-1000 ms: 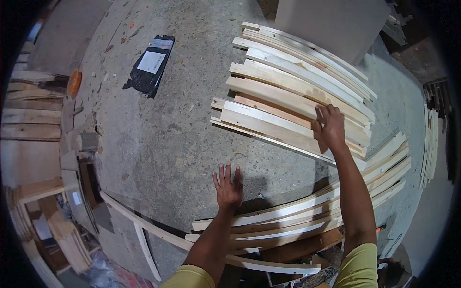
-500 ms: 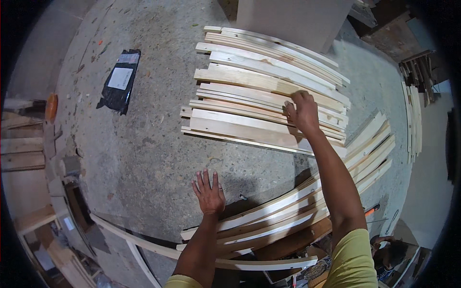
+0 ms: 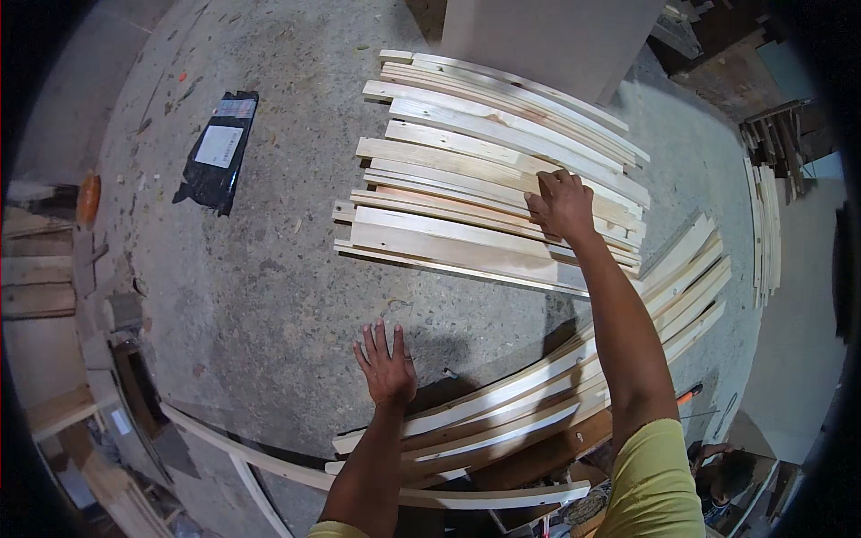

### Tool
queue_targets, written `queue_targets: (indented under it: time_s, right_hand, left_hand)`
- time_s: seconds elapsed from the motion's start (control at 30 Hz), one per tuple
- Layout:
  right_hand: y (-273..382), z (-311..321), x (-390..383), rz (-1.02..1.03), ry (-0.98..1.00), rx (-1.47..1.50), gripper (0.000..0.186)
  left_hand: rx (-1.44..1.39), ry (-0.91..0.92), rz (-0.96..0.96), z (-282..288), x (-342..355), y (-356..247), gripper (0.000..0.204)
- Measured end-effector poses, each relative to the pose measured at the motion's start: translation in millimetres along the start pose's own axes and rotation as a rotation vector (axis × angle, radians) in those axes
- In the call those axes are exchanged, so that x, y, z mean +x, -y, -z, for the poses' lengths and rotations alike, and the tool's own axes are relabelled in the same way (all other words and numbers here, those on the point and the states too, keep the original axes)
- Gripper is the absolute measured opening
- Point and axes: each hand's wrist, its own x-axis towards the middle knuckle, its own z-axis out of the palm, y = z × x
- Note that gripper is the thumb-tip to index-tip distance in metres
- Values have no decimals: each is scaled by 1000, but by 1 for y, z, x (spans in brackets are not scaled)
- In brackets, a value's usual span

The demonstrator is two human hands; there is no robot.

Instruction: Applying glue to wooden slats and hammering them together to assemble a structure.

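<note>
Many long, pale wooden slats (image 3: 421, 231) lie side by side on the floor in a flat, slightly uneven group. Over the right part of this group, my right hand (image 3: 565, 208) has its fingers bent, with thumb and fingertips on a tan slat (image 3: 421, 160) and its neighbours. The underside of that grip is hidden. Nearer to me, my left hand (image 3: 389, 363) is open above or on the bare concrete, palm down, fingers spread; I cannot tell whether it bears on the floor. It holds nothing.
A second bundle of slats (image 3: 502, 408) runs obliquely beneath my forearms. A black plastic-wrapped package (image 3: 218, 152) lies at left on the concrete floor (image 3: 287, 269). Beyond the slats stands a large panel (image 3: 538, 40). Another person (image 3: 726, 475) is at the lower right.
The tan slat under my right hand has shifted slightly toward me, uncovering more of a white slat behind it. My left hand stays spread in the same place.
</note>
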Motion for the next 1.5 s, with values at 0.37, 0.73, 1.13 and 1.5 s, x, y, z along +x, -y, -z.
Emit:
queue_targets:
  time_s: [0.37, 0.73, 1.13, 1.5]
  right_hand:
    - [10, 24, -2, 65, -95, 205, 41]
    - [-138, -24, 55, -350, -479, -95, 50]
    - [-177, -23, 76, -780, -62, 30, 55]
    - [-201, -31, 74, -511, -172, 198, 50]
  left_hand:
    - [-22, -95, -22, -8, 0, 2, 53]
    - [-26, -68, -57, -4, -1, 5, 60]
    - [-98, -55, -54, -8, 0, 10, 68]
    - [-59, -37, -57, -6, 0, 8, 59]
